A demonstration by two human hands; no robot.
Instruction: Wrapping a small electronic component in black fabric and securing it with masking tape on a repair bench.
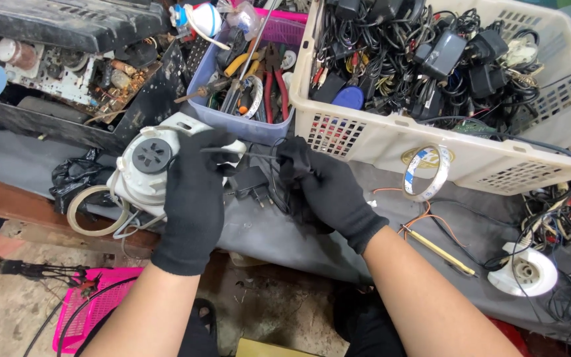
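Both my hands wear black gloves. My left hand [195, 198] lies over a white round motor housing [150, 165] with a dark slotted hub, and pinches a thin dark rod or wire [242, 153] that runs to the right. My right hand [328, 188] grips the other end of that wire together with a bundle of black cable [279, 192]. A small black plug adapter [251, 184] lies on the grey bench [259, 228] between my hands.
A cream basket [391, 142] full of black chargers and cables stands behind. A blue bin [246, 125] holds pliers and screwdrivers. An open circuit chassis [67, 66] sits at far left. Tape rolls [425, 173], a white fan part [523, 271], a pink basket [94, 307] below.
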